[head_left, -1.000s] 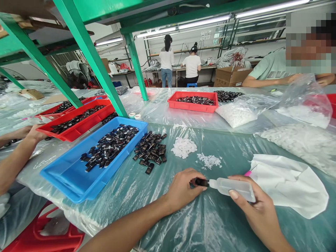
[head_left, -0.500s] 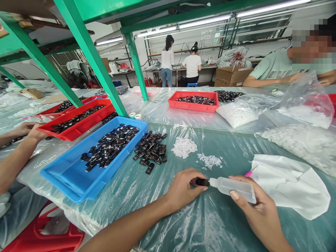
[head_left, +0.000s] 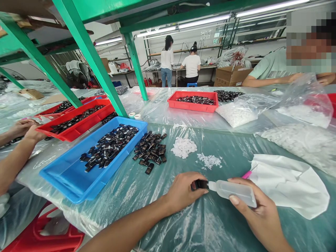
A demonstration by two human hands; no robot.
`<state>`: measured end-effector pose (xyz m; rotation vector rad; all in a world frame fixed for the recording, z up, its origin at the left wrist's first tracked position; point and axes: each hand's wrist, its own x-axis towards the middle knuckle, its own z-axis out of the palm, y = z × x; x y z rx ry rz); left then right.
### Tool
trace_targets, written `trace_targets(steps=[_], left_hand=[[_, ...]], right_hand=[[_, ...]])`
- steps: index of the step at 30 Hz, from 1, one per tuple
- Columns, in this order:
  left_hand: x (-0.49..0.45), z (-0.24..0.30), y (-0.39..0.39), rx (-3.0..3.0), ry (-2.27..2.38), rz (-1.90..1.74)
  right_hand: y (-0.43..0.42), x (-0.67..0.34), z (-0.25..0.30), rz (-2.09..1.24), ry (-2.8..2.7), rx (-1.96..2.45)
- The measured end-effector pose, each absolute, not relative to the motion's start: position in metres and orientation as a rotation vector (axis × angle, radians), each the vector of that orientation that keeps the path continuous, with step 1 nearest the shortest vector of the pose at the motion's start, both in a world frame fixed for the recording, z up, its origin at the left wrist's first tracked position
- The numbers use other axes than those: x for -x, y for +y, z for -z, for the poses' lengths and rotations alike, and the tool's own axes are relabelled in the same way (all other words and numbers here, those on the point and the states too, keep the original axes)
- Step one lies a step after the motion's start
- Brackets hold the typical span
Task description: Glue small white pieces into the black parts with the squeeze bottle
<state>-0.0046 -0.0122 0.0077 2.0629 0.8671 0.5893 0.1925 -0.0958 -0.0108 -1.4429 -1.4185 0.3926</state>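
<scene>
Between the thumb and fingers of my left hand (head_left: pixel 183 190) is a small black plastic piece (head_left: pixel 201 184). My right hand (head_left: pixel 258 206) is wrapped round a translucent squeeze bottle (head_left: pixel 235 192), tilted sideways with its nozzle at the right end of the black piece. Whether the tip touches it, I cannot tell. A thin pink-handled tool (head_left: pixel 246 174) shows behind my right fingers. Beyond my left hand lie a pile of white flat pieces (head_left: pixel 183 147), a smaller heap of tiny white bits (head_left: pixel 209 161) and a pile of black pieces (head_left: pixel 151 148).
A blue tray (head_left: pixel 63 175) of black pieces stands left, beside red trays (head_left: pixel 59 134). Another red tray (head_left: pixel 193 106) and bags of white parts (head_left: pixel 236 113) are further back. A white cloth (head_left: pixel 291 185) lies right. Green posts (head_left: pixel 91 59) rise at left. Co-workers' hands (head_left: pixel 28 129) show left.
The black piece in my left hand has turned slightly, and my left hand sits a touch lower. The bottle's nozzle has dipped slightly with it.
</scene>
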Motion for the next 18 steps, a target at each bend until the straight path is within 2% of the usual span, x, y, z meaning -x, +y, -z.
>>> trace_targets(steps=[8, 18], left_hand=[[0.0043, -0.0091, -0.0121, -2.076, 0.867, -0.577], [0.0046, -0.0098, -0.0136, -2.067, 0.889, -0.6]], right_hand=[[-0.0958, -0.1896, 0.0109, -0.221, -1.536, 1.44], [-0.097, -0.189, 0.0051, -0.205, -1.527, 1.468]])
